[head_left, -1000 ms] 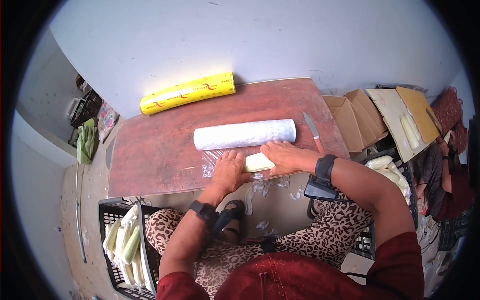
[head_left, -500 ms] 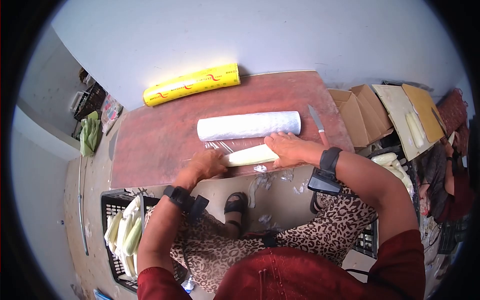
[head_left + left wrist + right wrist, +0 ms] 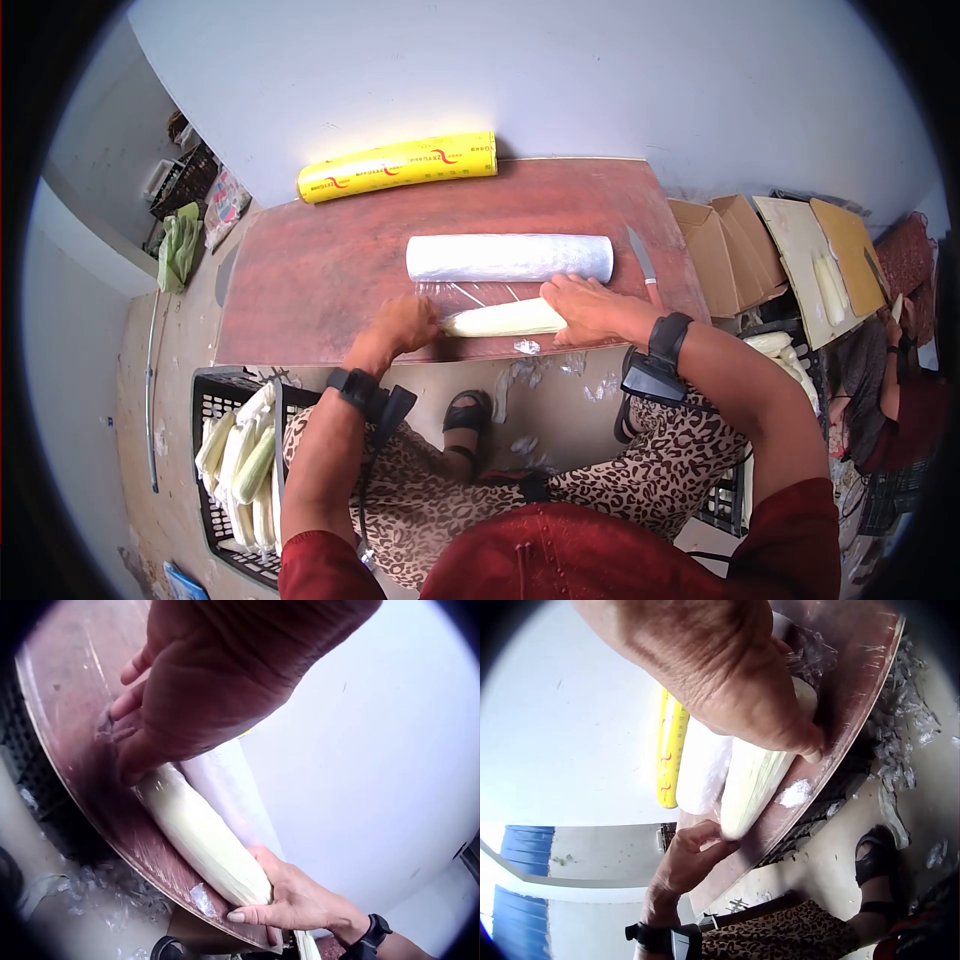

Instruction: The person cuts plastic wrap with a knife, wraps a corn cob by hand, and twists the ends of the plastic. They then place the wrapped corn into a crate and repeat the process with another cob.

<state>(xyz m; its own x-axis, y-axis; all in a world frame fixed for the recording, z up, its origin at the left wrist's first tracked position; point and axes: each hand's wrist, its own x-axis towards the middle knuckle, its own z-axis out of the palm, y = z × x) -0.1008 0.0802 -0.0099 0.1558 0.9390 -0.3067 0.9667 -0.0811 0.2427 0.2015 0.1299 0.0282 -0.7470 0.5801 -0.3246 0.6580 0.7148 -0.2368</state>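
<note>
A pale, husked ear of corn lies along the near edge of the table, on clear plastic film drawn from a white film roll. My left hand is at the corn's left end, fingers curled, pinching the film there; the left wrist view shows wrinkled film by the fingertips. With my right hand I grip the corn's right end, thumb on the near side and fingers over the far side. In the right wrist view the right hand covers part of the corn.
A yellow printed roll lies at the table's back edge, a knife at its right. Black crates of corn stand at both sides. Cardboard boxes are to the right, near another person. Film scraps litter the floor.
My left hand has moved from the top of the corn to its left end, and its fingers have curled in. More of the corn shows. My right hand keeps to the right end.
</note>
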